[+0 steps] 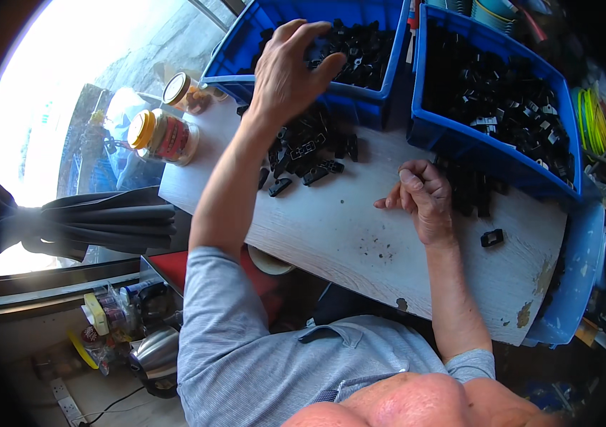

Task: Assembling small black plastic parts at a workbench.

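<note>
My left hand (pixel 291 72) reaches over the near rim of the left blue bin (pixel 397 60), its fingers spread above small black plastic parts (pixel 363 55). Beneath that wrist, more black parts (pixel 304 148) lie in a heap on the white table (pixel 317 224). My right hand (pixel 427 199) hovers over or rests on the tabletop with thumb and fingers curled together; whatever they may hold is hidden. Just right of it is another dark pile of parts (pixel 468 188), against the right blue bin (pixel 488 135). A lone black rectangular part (pixel 492 238) lies beside my right wrist.
Two lidded jars, one yellow-topped (pixel 171 137) and one browner (pixel 187 94), stand at the table's left by the window. A light blue tub (pixel 570 292) sits off the right edge. Lower left are a metal kettle (pixel 157 356) and a gathered dark curtain (pixel 103 220).
</note>
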The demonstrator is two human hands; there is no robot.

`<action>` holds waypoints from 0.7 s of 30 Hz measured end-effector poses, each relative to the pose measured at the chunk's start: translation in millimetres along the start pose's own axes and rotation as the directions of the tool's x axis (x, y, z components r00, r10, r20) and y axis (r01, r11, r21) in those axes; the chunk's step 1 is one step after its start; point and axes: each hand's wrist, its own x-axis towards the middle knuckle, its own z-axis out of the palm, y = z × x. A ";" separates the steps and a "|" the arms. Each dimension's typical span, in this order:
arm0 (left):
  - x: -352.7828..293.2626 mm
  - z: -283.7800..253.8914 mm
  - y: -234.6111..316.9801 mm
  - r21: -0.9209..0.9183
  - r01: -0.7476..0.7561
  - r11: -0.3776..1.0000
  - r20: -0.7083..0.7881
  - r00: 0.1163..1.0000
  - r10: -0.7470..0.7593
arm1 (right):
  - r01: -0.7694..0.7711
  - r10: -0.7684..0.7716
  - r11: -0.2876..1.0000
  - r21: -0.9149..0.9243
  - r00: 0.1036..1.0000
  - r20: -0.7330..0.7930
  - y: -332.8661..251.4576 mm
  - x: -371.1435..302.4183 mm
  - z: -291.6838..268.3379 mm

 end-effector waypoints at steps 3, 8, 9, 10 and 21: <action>39.8 54.8 -41.8 0.112 0.009 0.994 0.224 0.974 -0.034 | -0.015 0.015 1.000 0.014 1.000 0.000 1.2 0.0 -1.7; 83.1 129.3 -71.5 0.222 0.036 0.974 0.639 0.749 -0.173 | -0.051 0.051 0.996 0.069 0.999 0.004 -2.3 -0.9 -0.4; 85.6 141.4 -70.2 0.212 0.033 0.977 0.643 0.748 -0.165 | -0.050 0.049 0.997 0.063 0.999 0.002 -2.6 -0.8 -1.9; 87.0 152.8 -69.4 0.231 0.020 0.973 0.671 0.720 -0.174 | -0.049 0.050 0.997 0.061 0.999 -0.007 -3.0 -0.5 -2.4; 82.7 161.6 -70.0 0.415 0.013 0.910 0.714 0.614 -0.335 | -0.025 0.026 1.000 0.018 0.999 -0.028 -2.2 1.4 -4.6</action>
